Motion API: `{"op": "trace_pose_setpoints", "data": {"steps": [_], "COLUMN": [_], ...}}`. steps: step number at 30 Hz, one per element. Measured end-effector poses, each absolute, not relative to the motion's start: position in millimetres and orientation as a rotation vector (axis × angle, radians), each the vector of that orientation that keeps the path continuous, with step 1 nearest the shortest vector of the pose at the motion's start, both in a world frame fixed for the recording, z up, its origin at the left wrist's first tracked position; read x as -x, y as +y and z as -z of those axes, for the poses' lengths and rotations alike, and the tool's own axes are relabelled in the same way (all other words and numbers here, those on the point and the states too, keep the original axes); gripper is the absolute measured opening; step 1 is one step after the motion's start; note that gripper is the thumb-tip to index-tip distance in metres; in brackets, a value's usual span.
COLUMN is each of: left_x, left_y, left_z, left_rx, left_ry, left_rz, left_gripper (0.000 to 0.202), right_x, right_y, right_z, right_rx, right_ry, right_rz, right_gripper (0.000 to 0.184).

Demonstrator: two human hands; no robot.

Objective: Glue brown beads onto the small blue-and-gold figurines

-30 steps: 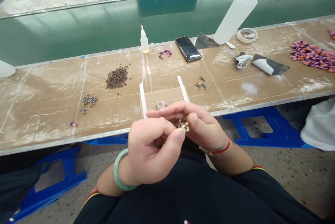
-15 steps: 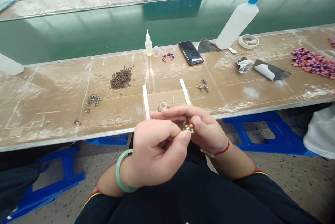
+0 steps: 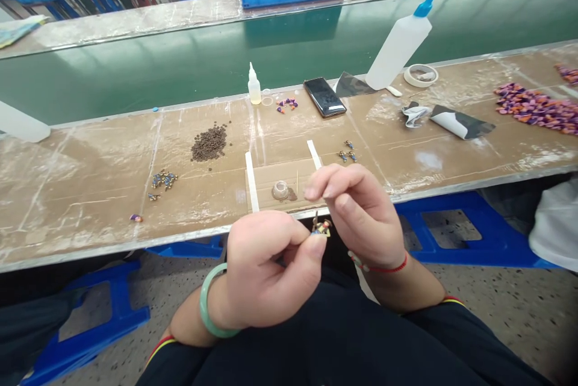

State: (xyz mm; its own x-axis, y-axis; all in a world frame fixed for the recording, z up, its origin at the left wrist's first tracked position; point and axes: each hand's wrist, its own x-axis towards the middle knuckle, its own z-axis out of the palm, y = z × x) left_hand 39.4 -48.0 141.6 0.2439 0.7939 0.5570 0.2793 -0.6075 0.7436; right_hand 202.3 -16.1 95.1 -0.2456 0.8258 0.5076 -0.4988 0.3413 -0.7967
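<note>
My left hand [image 3: 268, 271], with a green bangle at its wrist, pinches a tiny painted figurine [image 3: 322, 227] between thumb and bent forefinger. Yellow, red, brown and some blue show on the figurine; its lower part is hidden by the fingertips. Just right of it is my right hand [image 3: 363, 208], fingers loosely curved and thumb apart, holding nothing that I can see. Beyond the hands, a small round clear cup [image 3: 280, 190] and a thin wooden stick [image 3: 297, 181] lie on a cardboard piece [image 3: 266, 180] between two white strips.
Brown discs [image 3: 209, 143] are heaped left of centre, near small blue-and-gold figures [image 3: 164, 179]. Further back stand a small dropper bottle [image 3: 254, 85], a phone [image 3: 324, 97] and a large white bottle [image 3: 398, 52]. Tape [image 3: 421, 75] and a purple-orange pile [image 3: 535, 107] lie right.
My right hand has drawn away from the figurine, up and to the right, uncovering the cup. The left hand keeps its pinch on the figurine. The view has tilted slightly upward.
</note>
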Motion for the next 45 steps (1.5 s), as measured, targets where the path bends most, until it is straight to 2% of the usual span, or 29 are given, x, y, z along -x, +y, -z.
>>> {"op": "trace_pose_setpoints", "data": {"steps": [13,25,37,45], "left_x": [-40,-40,-36,-40], "left_y": [-52,-55,-55,-47], "left_z": [-145,-146,-149,-131], "left_rx": [-2.189,-2.491,-2.665,-2.411], "left_ry": [1.003,1.142,1.11,1.07], "left_rz": [-1.348,-1.317,-1.238,-1.435], "left_gripper": [0.026,0.015,0.018,0.006], "right_x": [-209,-215,-218,-214], "right_y": [-16,-14,-14,-16], "right_z": [-104,-112,-112,-111], "right_rx": [0.322,0.359,0.377,0.437], "right_ry": [-1.533,-1.689,-1.723,-1.637], "right_rz": [-1.242,-0.902,-0.796,-0.829], "right_gripper": [0.01,0.008,0.008,0.007]}}
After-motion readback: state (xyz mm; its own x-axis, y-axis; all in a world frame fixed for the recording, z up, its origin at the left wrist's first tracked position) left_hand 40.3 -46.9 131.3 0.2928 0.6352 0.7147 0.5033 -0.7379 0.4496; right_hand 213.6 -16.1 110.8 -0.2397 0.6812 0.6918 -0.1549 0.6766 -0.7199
